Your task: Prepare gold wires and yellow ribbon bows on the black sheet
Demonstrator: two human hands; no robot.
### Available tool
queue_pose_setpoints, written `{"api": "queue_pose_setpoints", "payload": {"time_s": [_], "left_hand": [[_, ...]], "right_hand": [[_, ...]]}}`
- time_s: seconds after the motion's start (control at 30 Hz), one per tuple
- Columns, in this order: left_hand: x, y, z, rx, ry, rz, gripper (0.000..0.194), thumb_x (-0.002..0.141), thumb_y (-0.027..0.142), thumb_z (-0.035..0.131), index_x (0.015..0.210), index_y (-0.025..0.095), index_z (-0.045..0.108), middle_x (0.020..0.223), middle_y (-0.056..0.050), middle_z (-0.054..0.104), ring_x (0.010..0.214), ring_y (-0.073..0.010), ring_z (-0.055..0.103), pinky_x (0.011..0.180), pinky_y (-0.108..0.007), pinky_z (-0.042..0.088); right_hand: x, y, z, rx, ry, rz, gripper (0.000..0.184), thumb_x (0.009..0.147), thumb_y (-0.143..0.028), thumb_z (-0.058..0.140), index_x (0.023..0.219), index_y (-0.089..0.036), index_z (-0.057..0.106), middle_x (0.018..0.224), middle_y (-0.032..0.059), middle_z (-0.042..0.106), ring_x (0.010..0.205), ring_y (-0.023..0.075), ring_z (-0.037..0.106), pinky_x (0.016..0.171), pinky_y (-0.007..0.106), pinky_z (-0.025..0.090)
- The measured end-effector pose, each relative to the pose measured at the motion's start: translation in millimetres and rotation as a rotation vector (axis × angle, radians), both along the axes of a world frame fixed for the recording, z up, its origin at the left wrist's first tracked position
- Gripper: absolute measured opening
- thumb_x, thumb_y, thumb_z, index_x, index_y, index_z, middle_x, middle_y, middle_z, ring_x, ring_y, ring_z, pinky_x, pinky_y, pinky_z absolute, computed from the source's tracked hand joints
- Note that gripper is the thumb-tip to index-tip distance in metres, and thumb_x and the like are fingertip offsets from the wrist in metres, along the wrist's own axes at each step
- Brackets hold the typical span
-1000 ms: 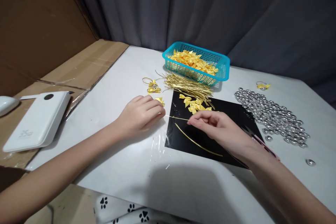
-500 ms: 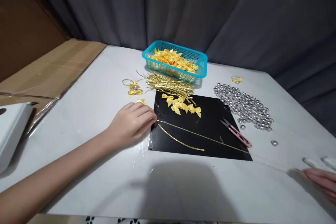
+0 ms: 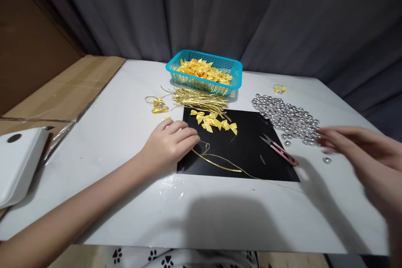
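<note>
My left hand rests at the left edge of a black mat, fingers curled and pinched on the end of a long gold wire that trails right across the mat. A small yellow bow peeks out just behind that hand. My right hand hovers blurred over the table's right side, fingers stretched toward a pile of silver beads, holding nothing that I can see. Pink thread snips lie on the mat between my hands.
A teal basket of yellow bows stands at the back, a bundle of gold wires before it. Several loose bows lie on the mat. A finished bow ring lies left, another far right. A white device sits on cardboard.
My right hand let go of the wire, swung out to the lower right, and has come back up toward the beads. The wire now lies slack and looped near my left hand.
</note>
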State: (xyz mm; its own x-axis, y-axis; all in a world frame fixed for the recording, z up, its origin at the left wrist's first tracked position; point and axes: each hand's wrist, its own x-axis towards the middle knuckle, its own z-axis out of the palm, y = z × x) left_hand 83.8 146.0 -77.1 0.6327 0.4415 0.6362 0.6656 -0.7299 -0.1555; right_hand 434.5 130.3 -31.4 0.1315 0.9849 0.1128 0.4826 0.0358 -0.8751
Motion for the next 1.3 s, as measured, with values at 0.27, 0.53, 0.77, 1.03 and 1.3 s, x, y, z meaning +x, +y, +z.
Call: {"api": "queue_pose_setpoints", "payload": {"time_s": [0.27, 0.53, 0.77, 1.03, 1.3], "left_hand": [[-10.1, -8.6, 7.4, 0.238, 0.007, -0.025, 0.013, 0.088, 0.015, 0.058, 0.091, 0.024, 0.065, 0.094, 0.001, 0.076, 0.086, -0.0162, 0.061, 0.074, -0.030, 0.038], [-21.4, -6.7, 0.2, 0.300, 0.071, -0.012, 0.004, 0.087, 0.024, 0.062, 0.089, 0.024, 0.065, 0.098, 0.002, 0.074, 0.094, -0.0150, 0.058, 0.079, -0.030, 0.036], [-1.7, -11.4, -0.2, -0.143, -0.479, 0.076, 0.035, 0.088, 0.024, 0.057, 0.121, 0.020, 0.048, 0.131, -0.014, 0.054, 0.123, -0.0231, 0.046, 0.101, -0.041, 0.038], [74.6, -6.7, 10.7, -1.419, -1.204, -0.473, 0.050, 0.088, 0.029, 0.053, 0.133, 0.022, 0.034, 0.147, -0.012, 0.039, 0.137, -0.0229, 0.035, 0.111, -0.042, 0.031], [88.4, -15.8, 15.5, -1.700, -1.226, -0.403, 0.032, 0.090, 0.044, 0.042, 0.097, 0.016, 0.054, 0.064, 0.005, 0.041, 0.048, -0.0072, 0.031, 0.050, -0.022, 0.032]], "right_hand": [[-156.3, 42.6, -9.1, -0.615, 0.288, 0.781, 0.031, 0.082, -0.047, 0.062, 0.072, -0.018, 0.071, 0.076, 0.0031, 0.067, 0.073, 0.0136, 0.059, 0.068, 0.026, 0.043], [-160.1, 39.1, -13.5, -0.584, 0.314, 0.709, 0.020, 0.070, -0.033, 0.076, 0.076, -0.017, 0.068, 0.072, -0.0018, 0.061, 0.069, 0.0101, 0.052, 0.068, 0.023, 0.040], [-162.8, 31.3, -14.5, -0.250, 0.474, 0.599, 0.009, 0.075, -0.027, 0.070, 0.069, -0.021, 0.066, 0.073, -0.0018, 0.060, 0.073, 0.0121, 0.054, 0.072, 0.024, 0.043], [-158.2, 27.4, 5.1, -0.110, 0.694, 0.175, 0.017, 0.056, -0.029, 0.080, 0.065, -0.025, 0.066, 0.074, -0.0004, 0.059, 0.066, 0.0135, 0.052, 0.060, 0.026, 0.044], [-138.8, 37.2, 9.9, -0.007, 0.647, 0.110, 0.022, 0.061, -0.036, 0.077, 0.070, -0.026, 0.060, 0.080, 0.0004, 0.056, 0.068, 0.0141, 0.049, 0.059, 0.026, 0.042]]}}
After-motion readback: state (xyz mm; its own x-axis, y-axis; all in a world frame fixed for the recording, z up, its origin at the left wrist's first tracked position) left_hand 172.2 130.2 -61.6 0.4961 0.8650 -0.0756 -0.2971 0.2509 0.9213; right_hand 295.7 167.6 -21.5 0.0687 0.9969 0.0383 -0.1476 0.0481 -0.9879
